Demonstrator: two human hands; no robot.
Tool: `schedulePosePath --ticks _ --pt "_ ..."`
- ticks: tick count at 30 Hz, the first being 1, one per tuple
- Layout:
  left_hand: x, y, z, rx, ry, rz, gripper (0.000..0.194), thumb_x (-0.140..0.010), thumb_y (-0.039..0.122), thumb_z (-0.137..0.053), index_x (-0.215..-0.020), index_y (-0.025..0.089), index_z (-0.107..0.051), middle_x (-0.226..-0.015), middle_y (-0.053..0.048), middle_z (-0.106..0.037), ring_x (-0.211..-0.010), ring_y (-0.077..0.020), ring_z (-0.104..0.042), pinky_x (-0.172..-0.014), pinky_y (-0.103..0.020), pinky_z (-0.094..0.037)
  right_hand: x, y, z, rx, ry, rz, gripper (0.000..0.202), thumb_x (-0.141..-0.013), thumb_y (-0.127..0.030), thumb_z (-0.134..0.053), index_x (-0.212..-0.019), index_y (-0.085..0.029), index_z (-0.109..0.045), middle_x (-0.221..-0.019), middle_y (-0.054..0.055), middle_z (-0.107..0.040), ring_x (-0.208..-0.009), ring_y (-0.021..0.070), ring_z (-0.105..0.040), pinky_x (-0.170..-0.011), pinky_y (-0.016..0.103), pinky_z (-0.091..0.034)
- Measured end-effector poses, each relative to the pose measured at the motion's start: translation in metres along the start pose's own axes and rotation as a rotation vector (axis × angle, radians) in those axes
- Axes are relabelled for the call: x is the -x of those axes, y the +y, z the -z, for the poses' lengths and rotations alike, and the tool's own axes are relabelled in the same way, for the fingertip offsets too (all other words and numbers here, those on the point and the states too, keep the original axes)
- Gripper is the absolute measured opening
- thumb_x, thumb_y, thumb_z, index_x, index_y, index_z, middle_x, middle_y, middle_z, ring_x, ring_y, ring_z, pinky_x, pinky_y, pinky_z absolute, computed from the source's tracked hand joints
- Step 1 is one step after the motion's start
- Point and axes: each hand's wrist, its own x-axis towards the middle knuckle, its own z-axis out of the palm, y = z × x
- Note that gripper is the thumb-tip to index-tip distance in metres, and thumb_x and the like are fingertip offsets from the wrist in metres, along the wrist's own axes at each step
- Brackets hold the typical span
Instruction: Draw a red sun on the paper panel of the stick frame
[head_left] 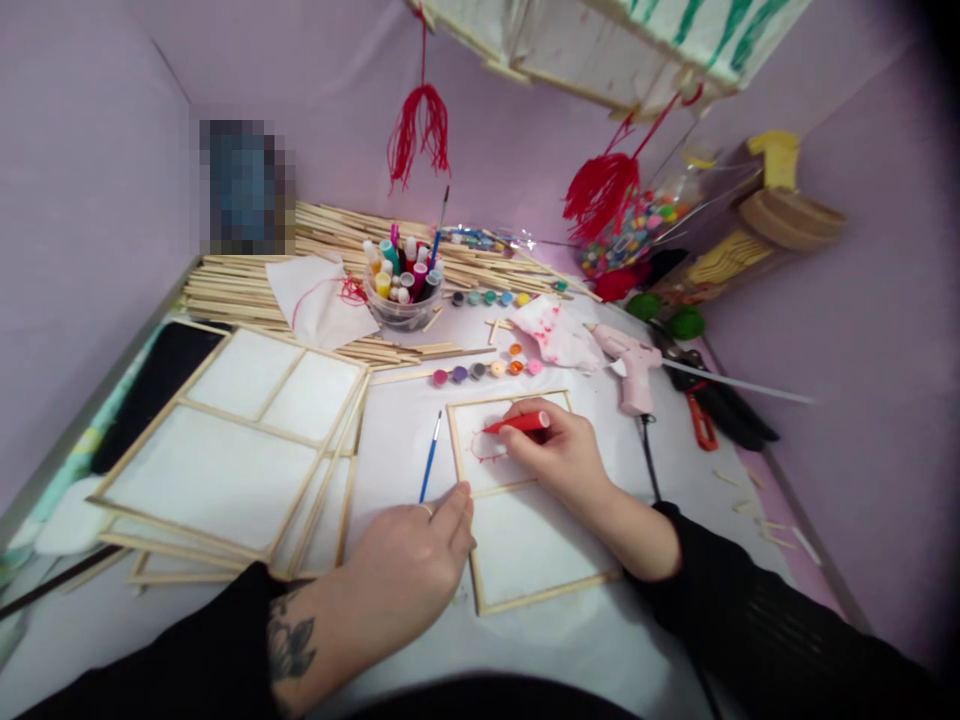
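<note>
A white paper panel (544, 540) edged with thin wooden sticks lies flat on the table, with a crossbar splitting it. My right hand (564, 455) is closed around a red marker (529, 423), its tip at a small red outline (489, 447) in the upper section. At the panel's left edge, my left hand (412, 560) has its fingers pressed together, gripping the stick border; its thumb is hidden. A thin blue paintbrush (430, 458) lies just beyond that hand. To the left, several similar framed panels (214, 470) are stacked unevenly.
Behind stand a tub of markers (405, 310), small paint pots (478, 371) and many wooden sticks (232, 290). A pink glue gun (634, 365) with its cord (649, 460) lies right, near pliers (720, 400). Red tassels (420, 130) hang overhead from a framed paper piece (585, 55).
</note>
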Motion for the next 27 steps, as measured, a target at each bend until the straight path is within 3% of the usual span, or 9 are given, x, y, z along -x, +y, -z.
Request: schedulePosePath --ticks 9,11,17,20,24,27 --pt "0.001 -0.001 0.001 -0.022 -0.033 -0.003 0.030 -0.094 0.006 -0.035 -0.110 0.005 -0.061 -0.119 -0.021 -0.064 -0.072 -0.0198 -0.068 -0.060 -0.032 -0.056 -0.006 0.001 0.014 -0.166 0.234 -0.054 0.005 -0.070 -0.016 -0.061 -0.071 -0.021 -0.059 -0.067 -0.001 -0.059 -0.063 0.0144 -0.054 -0.060 0.026 -0.045" --pt "0.000 -0.001 0.004 -0.028 -0.065 -0.008 0.030 -0.093 0.006 -0.036 -0.111 0.006 -0.061 -0.121 -0.020 -0.063 -0.073 -0.0191 -0.069 -0.060 -0.031 -0.056 -0.008 0.002 0.014 -0.182 0.211 -0.044 0.005 -0.070 -0.017 -0.062 -0.072 -0.021 -0.059 -0.068 -0.001 -0.059 -0.064 0.0143 -0.054 -0.060 0.026 -0.045" --pt "-0.001 -0.002 0.010 -0.002 -0.144 -0.016 0.033 -0.092 0.003 -0.035 -0.113 0.006 -0.060 -0.125 -0.021 -0.060 -0.084 -0.0221 -0.070 -0.066 -0.033 -0.057 -0.009 0.002 0.006 -0.093 -0.047 -0.025 0.007 -0.072 -0.026 -0.066 -0.075 -0.020 -0.063 -0.066 0.000 -0.063 -0.058 0.0140 -0.055 -0.055 0.026 -0.044" --pt "0.000 -0.001 0.007 0.030 -0.127 0.001 0.035 -0.094 0.003 -0.031 -0.110 0.006 -0.061 -0.122 -0.022 -0.061 -0.086 -0.0226 -0.069 -0.066 -0.034 -0.058 -0.008 0.001 0.005 -0.050 -0.019 -0.009 0.005 -0.072 -0.025 -0.065 -0.074 -0.020 -0.063 -0.065 0.000 -0.063 -0.060 0.0145 -0.056 -0.057 0.027 -0.045" --pt "0.000 -0.001 0.003 0.020 -0.079 0.004 0.033 -0.095 0.007 -0.032 -0.110 0.006 -0.062 -0.120 -0.021 -0.063 -0.074 -0.0203 -0.070 -0.061 -0.033 -0.058 -0.008 0.003 0.008 -0.079 0.129 -0.007 0.004 -0.071 -0.022 -0.064 -0.072 -0.020 -0.060 -0.066 -0.001 -0.061 -0.062 0.0143 -0.055 -0.060 0.027 -0.045" --pt "-0.001 -0.001 0.004 0.021 -0.058 -0.003 0.032 -0.095 0.006 -0.034 -0.110 0.005 -0.061 -0.119 -0.022 -0.063 -0.077 -0.0213 -0.070 -0.061 -0.033 -0.058 -0.008 0.005 0.009 -0.106 0.109 -0.045 0.005 -0.070 -0.023 -0.064 -0.072 -0.020 -0.060 -0.064 -0.001 -0.060 -0.059 0.0138 -0.053 -0.058 0.027 -0.044"
